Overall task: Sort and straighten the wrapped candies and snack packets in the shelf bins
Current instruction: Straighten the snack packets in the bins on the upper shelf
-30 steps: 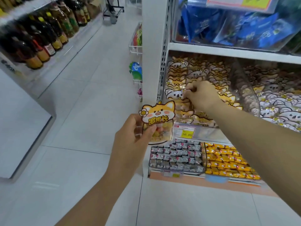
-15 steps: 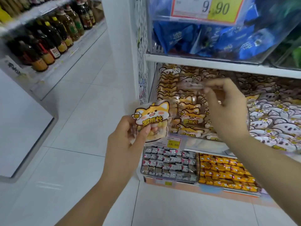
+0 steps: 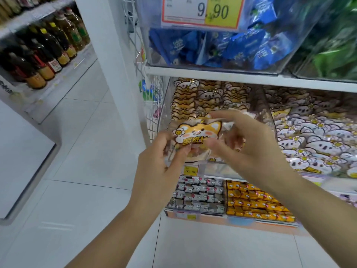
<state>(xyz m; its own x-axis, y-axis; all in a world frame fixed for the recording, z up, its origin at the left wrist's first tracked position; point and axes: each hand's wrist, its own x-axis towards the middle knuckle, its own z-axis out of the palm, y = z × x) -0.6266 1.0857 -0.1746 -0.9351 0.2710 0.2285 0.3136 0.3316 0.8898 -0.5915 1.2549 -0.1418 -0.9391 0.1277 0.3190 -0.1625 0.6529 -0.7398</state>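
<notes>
An orange fox-face snack packet (image 3: 197, 133) is held in front of the middle shelf bin. My left hand (image 3: 160, 161) grips its lower left edge, thumb on the front. My right hand (image 3: 249, 149) curls round a second clear packet (image 3: 228, 125) just behind and right of the first, and its fingers touch the fox packet. Behind them a clear bin (image 3: 257, 105) holds rows of the same orange packets (image 3: 185, 101). The bin to its right is full of grey koala-face packets (image 3: 316, 138).
The lower shelf has a tray of grey wrapped candies (image 3: 197, 194) and a tray of yellow ones (image 3: 255, 204). Blue packets (image 3: 241, 45) fill the upper bin under a 9.90 price sign (image 3: 202, 12). Bottles (image 3: 44, 51) line the left shelf across a white tiled aisle (image 3: 77, 151).
My right hand came out of the orange bin with a packet and moved down and left to meet the fox packet in my left hand. The view shifted closer to the shelf.
</notes>
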